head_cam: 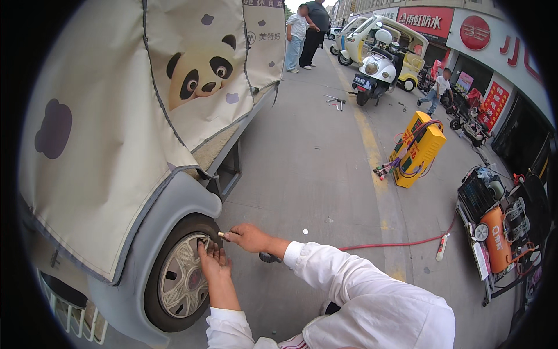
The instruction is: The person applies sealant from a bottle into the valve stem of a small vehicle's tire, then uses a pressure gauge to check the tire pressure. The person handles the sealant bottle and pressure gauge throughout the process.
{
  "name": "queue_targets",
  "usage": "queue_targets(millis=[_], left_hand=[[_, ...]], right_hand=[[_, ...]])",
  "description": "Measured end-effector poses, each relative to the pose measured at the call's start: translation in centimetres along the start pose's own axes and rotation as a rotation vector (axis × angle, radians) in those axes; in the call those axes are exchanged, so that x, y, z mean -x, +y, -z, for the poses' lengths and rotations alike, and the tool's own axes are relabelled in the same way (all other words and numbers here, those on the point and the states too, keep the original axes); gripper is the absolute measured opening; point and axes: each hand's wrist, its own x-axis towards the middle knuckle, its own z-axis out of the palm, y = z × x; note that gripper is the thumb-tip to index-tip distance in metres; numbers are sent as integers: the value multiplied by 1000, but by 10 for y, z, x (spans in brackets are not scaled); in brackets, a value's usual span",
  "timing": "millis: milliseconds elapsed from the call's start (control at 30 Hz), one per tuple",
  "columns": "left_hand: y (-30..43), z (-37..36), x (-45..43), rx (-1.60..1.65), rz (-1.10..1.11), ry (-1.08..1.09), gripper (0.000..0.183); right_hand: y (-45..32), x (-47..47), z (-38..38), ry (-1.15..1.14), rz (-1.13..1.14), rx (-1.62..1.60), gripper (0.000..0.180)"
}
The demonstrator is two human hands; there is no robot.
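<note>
My right hand (249, 237) is closed around a small brass-tipped fitting, probably an air chuck (221, 234), which points at the wheel and stands a little apart from it. Below that wrist a dark round part (268, 257), possibly a gauge, shows partly. With the palm turned up, my left hand (216, 260) has its fingertips at the upper edge of the silver wheel cover (181, 279), beside an opening and what looks like a valve stem (206, 240). Whether the fingers pinch it is hidden. A black tyre (153, 288) surrounds the cover under a grey fender (174, 196).
A red hose (392, 244) crosses the pavement towards a cart with an orange tank (497, 237). Further off stand a yellow inflating station (418, 148), loose tools (335, 101), a white scooter (378, 70) and several people. A panda-printed canvas cover (104, 131) hangs above the wheel.
</note>
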Motion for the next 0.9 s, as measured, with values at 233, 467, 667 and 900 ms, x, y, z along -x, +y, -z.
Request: queue_targets(millis=[233,467,667,900], left_hand=[[8,-9,-7,277,138,-39,30],[9,-7,-7,328,172,-116,23],[0,-19,28,-64,-145,-158,20],[1,-6,9,-224,-393,-291,13]], right_hand=[[11,-5,-15,3,-9,21,42],[6,-5,-18,25,64,53,38],[5,-8,3,-129,45,20,39],[-13,-6,17,-139,100,-56,36]])
